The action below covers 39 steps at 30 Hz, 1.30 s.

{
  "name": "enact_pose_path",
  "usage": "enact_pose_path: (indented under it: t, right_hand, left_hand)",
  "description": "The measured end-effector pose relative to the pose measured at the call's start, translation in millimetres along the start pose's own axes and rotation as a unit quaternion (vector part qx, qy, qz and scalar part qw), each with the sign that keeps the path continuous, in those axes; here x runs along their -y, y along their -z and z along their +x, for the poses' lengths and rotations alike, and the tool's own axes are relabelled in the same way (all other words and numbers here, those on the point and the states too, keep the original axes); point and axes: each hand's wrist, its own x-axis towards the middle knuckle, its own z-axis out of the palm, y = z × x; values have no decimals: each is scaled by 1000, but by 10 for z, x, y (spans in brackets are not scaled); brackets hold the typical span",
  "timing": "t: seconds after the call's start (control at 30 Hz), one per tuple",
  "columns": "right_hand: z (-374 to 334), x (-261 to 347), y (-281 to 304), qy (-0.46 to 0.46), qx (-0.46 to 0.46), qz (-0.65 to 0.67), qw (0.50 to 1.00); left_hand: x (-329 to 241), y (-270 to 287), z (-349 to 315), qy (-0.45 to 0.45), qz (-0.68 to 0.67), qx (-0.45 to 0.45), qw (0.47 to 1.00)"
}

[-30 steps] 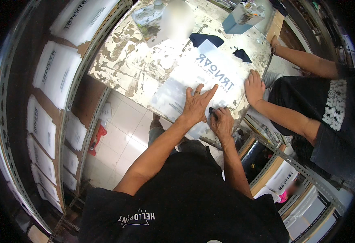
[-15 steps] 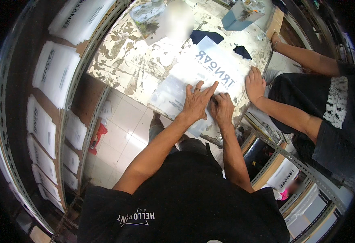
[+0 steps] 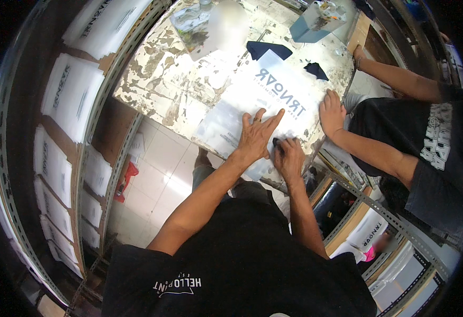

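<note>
A translucent whitish plastic sheet with dark mirrored lettering (image 3: 279,79) lies flat across the worn table. My left hand (image 3: 255,138) rests spread on its near part, fingers apart and holding nothing. Just to the right, my right hand (image 3: 290,158) is closed around a small dark wad, which looks like a scrap of cloth (image 3: 277,142), pressed down at the sheet's near side. Most of the wad is hidden under the fingers. Beyond the sheet lie a dark navy cloth (image 3: 268,50) and a smaller dark cloth scrap (image 3: 316,71).
A co-worker's hand (image 3: 332,113) rests on the table's right edge. At the far side stand a blue-grey open container (image 3: 316,26) and a picture-printed sheet (image 3: 191,26). Metal racks with white printed panels (image 3: 72,95) rise on the left; another rack (image 3: 379,206) stands at lower right.
My right hand has slid a little toward me over the sheet, and the dark wad now shows at its fingertips. My left hand stays in place.
</note>
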Motion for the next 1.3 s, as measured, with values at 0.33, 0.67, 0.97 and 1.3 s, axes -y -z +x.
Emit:
enact_pose_path:
  t: [0.33, 0.67, 0.97, 1.3]
  right_hand:
    - [-55, 54, -15, 7, 10, 15, 1000]
    - [70, -48, -33, 1, 8, 5, 1000]
    - [112, -76, 26, 12, 26, 22, 999]
    - [251, -209, 103, -9, 56, -8, 998]
  left_hand:
    - [-3, -63, 20, 1, 27, -30, 999]
    - [-2, -7, 20, 6, -5, 10, 1000]
    - [-4, 21, 8, -1, 6, 7, 1000]
    - [-5, 20, 15, 2, 4, 11, 1000]
